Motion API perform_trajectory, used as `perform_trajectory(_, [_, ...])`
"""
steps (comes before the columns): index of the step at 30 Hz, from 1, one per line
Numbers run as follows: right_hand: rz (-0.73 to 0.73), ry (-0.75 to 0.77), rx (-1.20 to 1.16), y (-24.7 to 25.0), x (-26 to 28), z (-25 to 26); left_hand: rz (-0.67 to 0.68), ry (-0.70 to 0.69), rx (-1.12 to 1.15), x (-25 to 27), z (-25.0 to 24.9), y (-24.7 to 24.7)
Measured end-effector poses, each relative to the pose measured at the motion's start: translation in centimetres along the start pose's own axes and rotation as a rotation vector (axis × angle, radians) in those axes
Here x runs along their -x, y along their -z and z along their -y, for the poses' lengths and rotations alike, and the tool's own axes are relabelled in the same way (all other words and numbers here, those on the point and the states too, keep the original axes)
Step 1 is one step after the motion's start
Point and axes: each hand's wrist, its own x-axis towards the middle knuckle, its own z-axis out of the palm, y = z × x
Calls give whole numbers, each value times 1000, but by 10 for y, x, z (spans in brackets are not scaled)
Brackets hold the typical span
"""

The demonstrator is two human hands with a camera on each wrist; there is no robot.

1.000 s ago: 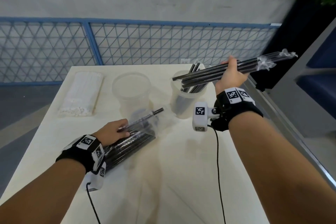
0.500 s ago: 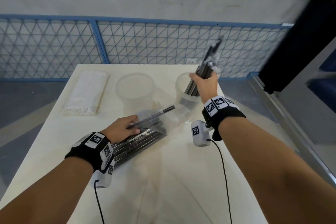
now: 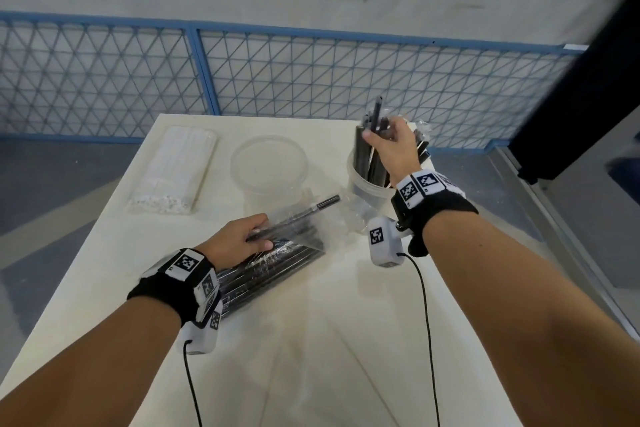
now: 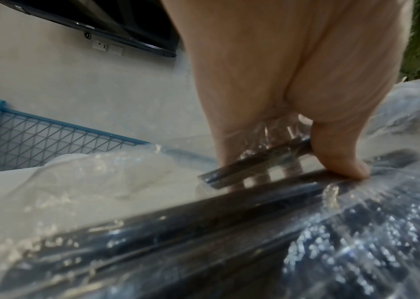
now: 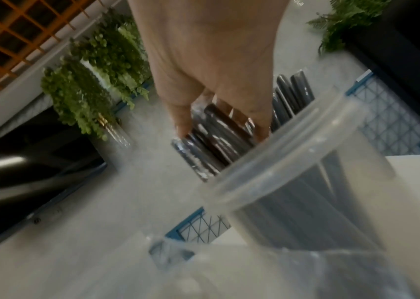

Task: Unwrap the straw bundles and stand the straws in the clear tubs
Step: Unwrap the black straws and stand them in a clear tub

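Closest in, the left hand [image 3: 239, 239] lies on top of the bag of black straws [image 3: 277, 263], which rests flat on the white table [image 3: 311, 357]. The left wrist view shows it well: thumb and fingers [image 4: 341, 161] pinch a single straw [image 4: 252, 161] through the clear film, and that one straw [image 3: 294, 218] pokes out of the bag's open mouth toward the tubs. The rest of the bag's straws are too tightly packed to count.

Moving up the table, two clear tubs stand side by side. The left tub [image 3: 269, 163] has no straws in it. The right tub [image 3: 367, 184] already holds a cluster of black straws standing on end, leaning a little; their number cannot be told.

Over that right tub comes the right hand [image 3: 391, 146], fingers wrapped around a handful of black straws [image 3: 375, 118], with crinkled clear wrap [image 3: 420, 130] just behind the knuckles. In the right wrist view the held straws [image 5: 216, 145] reach down past the tub's rim [image 5: 280, 153], beside those already inside.

Off to the far left, one flat pack of white straws [image 3: 173, 173] lies unopened, well apart from both hands. Behind the table's far edge runs a blue mesh fence [image 3: 277, 80].
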Motion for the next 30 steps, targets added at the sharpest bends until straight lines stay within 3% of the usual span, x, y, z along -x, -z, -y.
perform_trajectory(4, [62, -21, 291, 2, -1, -18, 1, -19, 20, 0, -4, -1])
perform_trajectory(9, [99, -76, 125, 11, 0, 5, 10, -21, 33, 1, -2, 0])
perform_trajectory(12, [-95, 154, 258, 17, 14, 26, 3, -47, 33, 3, -6, 1])
perform_trajectory(14, [-186, 359, 214, 20, 28, 35, -3, -70, 31, 4, -10, 0])
perform_trajectory(15, [-130, 414, 157, 19, 36, 37, 0, -72, 33, 4, -11, 0])
perform_trajectory(17, [145, 424, 143, 17, 53, 40, 8, -80, 33, 4, -12, -1])
perform_trajectory(20, [562, 370, 445, 12, 76, 30, -5, -97, 23, 2, -15, -2])
perform_trajectory(22, [598, 304, 479, 9, 83, 15, -17, -132, -20, 1, -20, -4])
perform_trajectory(26, [625, 97, 316, 13, 82, -6, -52, -199, -64, 4, -28, -5])
perform_trajectory(30, [841, 59, 361, 18, 88, -12, -143, -245, 0, 6, -40, -10])
